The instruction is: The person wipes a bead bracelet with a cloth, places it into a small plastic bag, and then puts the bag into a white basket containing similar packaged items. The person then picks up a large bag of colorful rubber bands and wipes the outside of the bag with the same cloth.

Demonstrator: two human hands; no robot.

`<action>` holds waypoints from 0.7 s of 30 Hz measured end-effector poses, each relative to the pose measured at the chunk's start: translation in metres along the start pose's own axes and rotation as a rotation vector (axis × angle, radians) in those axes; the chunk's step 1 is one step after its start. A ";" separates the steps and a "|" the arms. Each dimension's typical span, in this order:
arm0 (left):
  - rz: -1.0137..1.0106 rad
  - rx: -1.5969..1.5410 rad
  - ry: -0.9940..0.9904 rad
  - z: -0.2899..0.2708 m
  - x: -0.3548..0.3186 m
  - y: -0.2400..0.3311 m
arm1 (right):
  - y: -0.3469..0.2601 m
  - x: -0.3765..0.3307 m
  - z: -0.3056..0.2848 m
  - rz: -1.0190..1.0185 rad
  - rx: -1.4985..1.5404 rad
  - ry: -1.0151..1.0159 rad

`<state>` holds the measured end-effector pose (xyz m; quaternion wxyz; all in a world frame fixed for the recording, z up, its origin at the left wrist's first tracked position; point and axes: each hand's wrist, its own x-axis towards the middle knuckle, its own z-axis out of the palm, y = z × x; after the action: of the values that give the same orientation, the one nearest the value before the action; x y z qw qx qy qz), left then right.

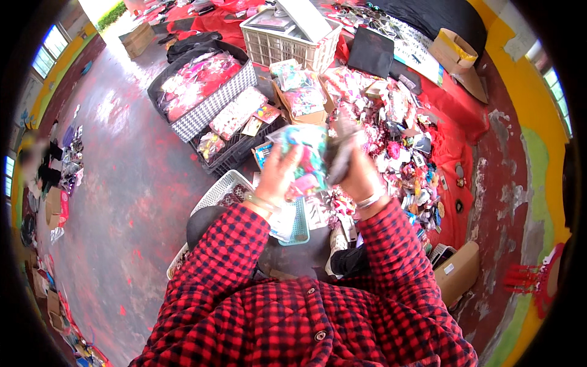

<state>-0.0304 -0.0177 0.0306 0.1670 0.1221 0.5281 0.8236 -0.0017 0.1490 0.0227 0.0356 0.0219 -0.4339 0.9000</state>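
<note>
My left hand (278, 175) is closed on a clear plastic bag (310, 153) packed with small green, teal, red and pink pieces. Close beside the bag, my right hand (362, 175) grips a dark grey-brown item (341, 150), smeared by motion, so its kind does not show. Both hands are raised in front of me above the goods. Below them sit a light blue plastic basket (299, 229) and a white mesh basket (214, 194). An open cardboard box (324, 116) of bagged goods lies just beyond my hands.
A houndstooth-sided bin (211, 107) of red and pink packets stands at the far left, beside a black crate (229, 160). Behind is a beige plastic crate (293, 52). Small colourful accessories (397, 140) heap over the red cloth (461, 122) at right. A cardboard box (460, 273) stands lower right.
</note>
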 end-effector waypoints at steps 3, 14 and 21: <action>0.148 0.149 0.075 -0.003 -0.002 -0.031 | 0.034 -0.014 0.025 0.008 -0.334 0.110; 0.065 -0.171 0.174 0.001 0.000 -0.004 | 0.031 -0.025 0.008 0.449 0.304 -0.126; 0.012 -0.010 0.364 0.001 0.001 -0.004 | 0.028 -0.020 0.030 0.236 0.085 0.001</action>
<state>-0.0303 -0.0153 0.0272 0.0643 -0.0268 0.5449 0.8356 0.0157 0.1076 0.0185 -0.0714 -0.0285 -0.3948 0.9155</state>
